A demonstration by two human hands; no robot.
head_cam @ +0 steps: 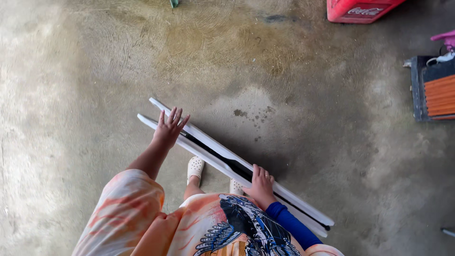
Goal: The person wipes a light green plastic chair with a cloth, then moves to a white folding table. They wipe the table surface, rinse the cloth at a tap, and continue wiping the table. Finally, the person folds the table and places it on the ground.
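Left hand (169, 128) splayed (right hand (260, 186) curled)

A red plastic crate (359, 9), partly cut off by the frame's top edge, stands on the concrete floor (95, 71) at upper right; a white label band runs along its near side, the only marking among the things in this overhead view
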